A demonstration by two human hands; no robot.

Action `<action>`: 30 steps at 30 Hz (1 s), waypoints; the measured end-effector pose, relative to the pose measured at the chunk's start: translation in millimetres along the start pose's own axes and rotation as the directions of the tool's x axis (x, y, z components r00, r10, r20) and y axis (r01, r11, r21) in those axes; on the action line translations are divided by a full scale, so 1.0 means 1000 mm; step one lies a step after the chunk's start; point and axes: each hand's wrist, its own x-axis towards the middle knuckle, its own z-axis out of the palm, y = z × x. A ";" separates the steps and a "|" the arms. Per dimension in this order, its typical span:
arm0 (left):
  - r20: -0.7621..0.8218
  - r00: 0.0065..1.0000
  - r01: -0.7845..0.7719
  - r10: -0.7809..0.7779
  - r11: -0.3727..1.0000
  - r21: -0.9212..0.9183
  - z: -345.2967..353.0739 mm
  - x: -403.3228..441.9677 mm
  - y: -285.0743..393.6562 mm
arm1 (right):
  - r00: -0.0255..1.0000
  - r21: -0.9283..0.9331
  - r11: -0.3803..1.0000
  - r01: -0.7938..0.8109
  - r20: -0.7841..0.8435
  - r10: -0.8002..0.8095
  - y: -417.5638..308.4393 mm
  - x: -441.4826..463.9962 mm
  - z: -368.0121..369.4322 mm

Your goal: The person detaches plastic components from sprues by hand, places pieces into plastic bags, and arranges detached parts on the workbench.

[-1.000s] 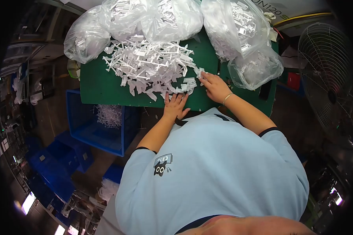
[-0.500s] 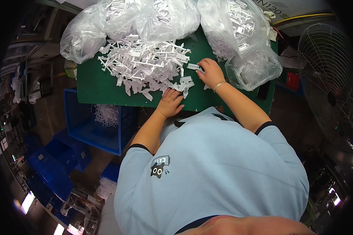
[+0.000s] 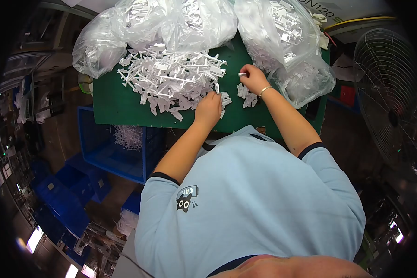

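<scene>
A large heap of white plastic parts [image 3: 171, 76] lies on the green table [image 3: 120, 109], with thin sprue-like sticks among flat pieces. My left hand [image 3: 208, 111] is at the heap's lower right edge, its fingers closed on a white plastic part [image 3: 217, 87]; the fingertips are partly hidden. Beside it lie a few loose white pieces [image 3: 225, 99]. My right hand [image 3: 255, 81] pinches a small white plastic piece [image 3: 242, 74] just above the table. Below that hand sits a smaller cluster of flat white pieces [image 3: 248, 98].
Clear plastic bags full of white parts stand along the back left [image 3: 197, 28] and back right [image 3: 278, 37]. A blue crate [image 3: 111, 162] with thin white scraps [image 3: 128, 136] is below the table's front left edge. A large fan [image 3: 389, 92] stands at the right.
My left hand has moved up and right onto a part at the heap's edge, its fingers closing. My right hand has lifted slightly with a white piece, uncovering the small cluster below it.
</scene>
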 end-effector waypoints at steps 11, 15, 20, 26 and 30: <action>0.320 0.942 0.068 -0.099 0.992 0.107 0.037 0.042 -0.031 | 0.864 0.634 0.586 -0.504 0.370 0.342 -0.005 -0.033 -0.004; 0.292 0.954 0.052 -0.063 0.998 0.043 0.036 0.038 -0.031 | 0.983 0.096 0.992 -0.080 0.170 0.063 -0.020 -0.055 0.013; 0.181 0.982 0.080 -0.060 0.991 -0.105 0.019 0.031 -0.018 | 0.978 -0.242 0.955 0.173 0.160 -0.136 -0.033 -0.073 0.032; 0.160 0.902 0.388 -0.402 0.590 -0.708 -0.008 0.005 0.002 | 0.979 0.480 0.853 -0.205 0.083 0.188 -0.032 -0.057 0.035; 0.353 0.864 0.468 -0.360 0.313 -0.826 -0.019 -0.008 0.016 | 0.868 0.820 0.286 -0.495 0.483 0.118 -0.050 -0.057 0.043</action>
